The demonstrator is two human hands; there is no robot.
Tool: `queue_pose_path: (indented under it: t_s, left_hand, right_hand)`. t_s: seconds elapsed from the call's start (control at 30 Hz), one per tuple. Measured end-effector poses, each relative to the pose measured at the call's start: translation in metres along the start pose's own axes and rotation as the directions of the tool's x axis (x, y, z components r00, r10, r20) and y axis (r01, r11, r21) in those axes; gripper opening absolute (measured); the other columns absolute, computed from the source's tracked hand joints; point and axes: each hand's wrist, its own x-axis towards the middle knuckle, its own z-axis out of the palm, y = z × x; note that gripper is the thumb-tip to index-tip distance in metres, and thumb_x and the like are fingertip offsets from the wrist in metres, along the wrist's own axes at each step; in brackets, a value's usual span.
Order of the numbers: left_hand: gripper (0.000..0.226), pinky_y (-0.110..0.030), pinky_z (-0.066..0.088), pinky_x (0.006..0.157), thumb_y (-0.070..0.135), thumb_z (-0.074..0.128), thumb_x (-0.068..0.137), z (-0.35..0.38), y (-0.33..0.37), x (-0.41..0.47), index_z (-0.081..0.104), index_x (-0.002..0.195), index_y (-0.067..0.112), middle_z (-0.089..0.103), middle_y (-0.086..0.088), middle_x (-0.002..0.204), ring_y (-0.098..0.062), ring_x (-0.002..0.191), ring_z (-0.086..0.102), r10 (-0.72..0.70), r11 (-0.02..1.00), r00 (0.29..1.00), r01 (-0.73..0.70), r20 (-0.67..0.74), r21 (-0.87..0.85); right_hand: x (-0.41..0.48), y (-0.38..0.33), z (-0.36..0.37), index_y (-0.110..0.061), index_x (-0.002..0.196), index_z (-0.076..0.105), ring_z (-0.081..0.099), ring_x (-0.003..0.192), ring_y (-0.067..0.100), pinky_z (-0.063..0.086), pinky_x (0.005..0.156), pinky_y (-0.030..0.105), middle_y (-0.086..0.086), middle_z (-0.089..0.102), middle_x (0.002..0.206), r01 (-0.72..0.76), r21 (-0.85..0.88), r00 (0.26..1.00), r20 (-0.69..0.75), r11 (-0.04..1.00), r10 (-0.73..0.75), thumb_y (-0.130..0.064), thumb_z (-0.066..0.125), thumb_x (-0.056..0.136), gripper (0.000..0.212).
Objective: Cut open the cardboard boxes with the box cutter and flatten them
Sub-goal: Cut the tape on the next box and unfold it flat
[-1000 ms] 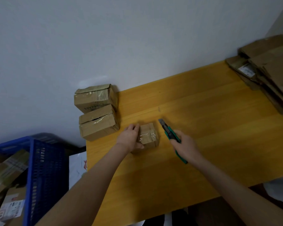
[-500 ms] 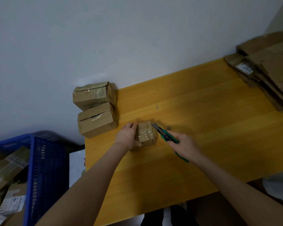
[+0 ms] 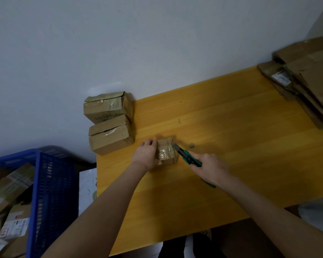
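Observation:
A small taped cardboard box (image 3: 166, 152) sits on the yellow wooden table (image 3: 231, 146). My left hand (image 3: 146, 155) grips its left side, fingers over the far edge and thumb at the near corner. My right hand (image 3: 209, 168) holds a green and black box cutter (image 3: 186, 157); the blade tip touches the box's right top edge. Two larger taped boxes (image 3: 110, 125) stand side by side at the table's far left corner against the wall.
A pile of flattened cardboard (image 3: 306, 79) lies at the table's far right. A blue plastic crate (image 3: 50, 192) holding several more boxes stands on the floor to the left. A small brown scrap (image 3: 191, 145) lies on the table just behind the cutter.
The cutter has moved left from clear of the box until its blade meets the box's right edge. My left hand has kept its hold on the box.

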Motion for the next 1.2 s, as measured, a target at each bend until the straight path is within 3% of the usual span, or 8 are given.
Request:
queue_pose_path:
  t_s: [0.33, 0.5, 0.67, 0.77, 0.87, 1.0, 1.1, 1.2]
  left_hand:
    - [0.095, -0.038, 0.040, 0.107, 0.037, 0.070, 0.085, 0.001, 0.000, 0.002, 0.010, 0.154, 0.012, 0.027, -0.009, 0.152, -0.029, 0.135, 0.034, -0.003, 1.000, 1.000, 0.003, 0.010, 0.011]
    - [0.095, -0.037, 0.041, 0.104, 0.039, 0.071, 0.084, -0.002, 0.001, 0.003, 0.012, 0.154, 0.013, 0.029, -0.009, 0.150, -0.030, 0.133, 0.037, -0.040, 0.999, 0.999, 0.040, 0.010, -0.020]
    - [0.084, -0.037, 0.048, 0.087, 0.053, 0.072, 0.077, -0.006, 0.010, 0.001, 0.035, 0.142, 0.015, 0.044, -0.009, 0.132, -0.030, 0.118, 0.051, -0.143, 0.988, 0.990, 0.144, 0.015, -0.051]
    - [0.078, -0.035, 0.046, 0.075, 0.064, 0.067, 0.075, -0.002, 0.014, -0.005, 0.042, 0.132, 0.018, 0.052, -0.006, 0.123, -0.028, 0.111, 0.057, -0.198, 0.979, 0.980, 0.198, 0.009, -0.054]
    - [0.076, -0.037, 0.050, 0.081, 0.069, 0.059, 0.079, 0.004, 0.013, -0.008, 0.042, 0.133, 0.019, 0.054, -0.006, 0.125, -0.028, 0.112, 0.057, -0.265, 0.942, 0.963, 0.270, 0.051, -0.201]
    - [0.066, -0.042, 0.053, 0.087, 0.057, 0.061, 0.085, 0.011, 0.010, -0.013, 0.047, 0.134, 0.015, 0.061, -0.009, 0.122, -0.027, 0.107, 0.062, -0.296, 0.735, 0.946, 0.316, 0.136, -0.599]
    - [0.042, -0.043, 0.056, 0.079, 0.032, 0.072, 0.085, 0.007, 0.011, -0.018, 0.049, 0.115, 0.015, 0.064, -0.013, 0.112, -0.029, 0.093, 0.065, -0.329, 0.340, 0.937, 0.234, 0.118, -0.911]
    - [0.036, -0.034, 0.054, 0.062, 0.021, 0.073, 0.084, -0.009, 0.008, -0.023, 0.042, 0.101, 0.014, 0.063, -0.014, 0.105, -0.024, 0.079, 0.063, -0.307, 0.143, 0.946, 0.152, 0.102, -0.978]
  right_hand:
    - [-0.018, -0.004, 0.006, -0.036, 0.148, 0.027, 0.057, 0.064, 0.008, 0.048, 0.051, 0.021, -0.008, 0.061, 0.087, 0.044, -0.122, 0.999, 0.026, 0.992, -0.041, -0.039, 0.046, 0.097, 0.054]
    - [-0.019, 0.012, 0.008, -0.042, 0.140, 0.041, 0.058, 0.063, 0.009, 0.044, 0.051, 0.023, -0.007, 0.064, 0.083, -0.037, 0.111, 0.999, 0.016, 0.993, 0.036, -0.039, 0.051, 0.093, 0.048]
    - [0.000, 0.009, 0.005, -0.008, 0.106, 0.061, 0.064, 0.078, 0.020, 0.053, 0.071, 0.036, 0.005, 0.065, 0.083, -0.193, 0.693, 0.959, -0.018, 0.695, 0.284, -0.033, 0.054, 0.095, 0.027]
    - [0.016, -0.013, 0.008, -0.008, 0.117, 0.058, 0.063, 0.099, 0.024, 0.050, 0.091, 0.042, 0.007, 0.067, 0.103, -0.260, 0.829, 0.949, 0.124, 0.495, 0.291, -0.036, 0.054, 0.095, 0.035]
    - [0.024, -0.037, 0.013, -0.010, 0.133, 0.047, 0.057, 0.113, 0.027, 0.046, 0.092, 0.036, 0.011, 0.059, 0.123, -0.343, 0.880, 0.930, 0.269, 0.327, 0.252, -0.035, 0.053, 0.097, 0.044]
    - [0.028, -0.058, 0.022, -0.010, 0.132, 0.048, 0.057, 0.100, 0.022, 0.049, 0.077, 0.032, 0.008, 0.060, 0.115, -0.366, 0.910, 0.916, 0.315, 0.196, 0.249, -0.034, 0.049, 0.099, 0.041]
    - [0.029, -0.067, 0.024, -0.013, 0.132, 0.049, 0.057, 0.093, 0.020, 0.046, 0.064, 0.028, 0.006, 0.060, 0.114, -0.336, 0.930, 0.923, 0.293, 0.150, 0.248, -0.033, 0.047, 0.100, 0.038]
    - [0.030, -0.073, 0.016, -0.014, 0.131, 0.047, 0.058, 0.095, 0.020, 0.051, 0.075, 0.033, 0.005, 0.060, 0.114, -0.258, 0.953, 0.947, 0.216, 0.161, 0.237, -0.033, 0.047, 0.100, 0.037]
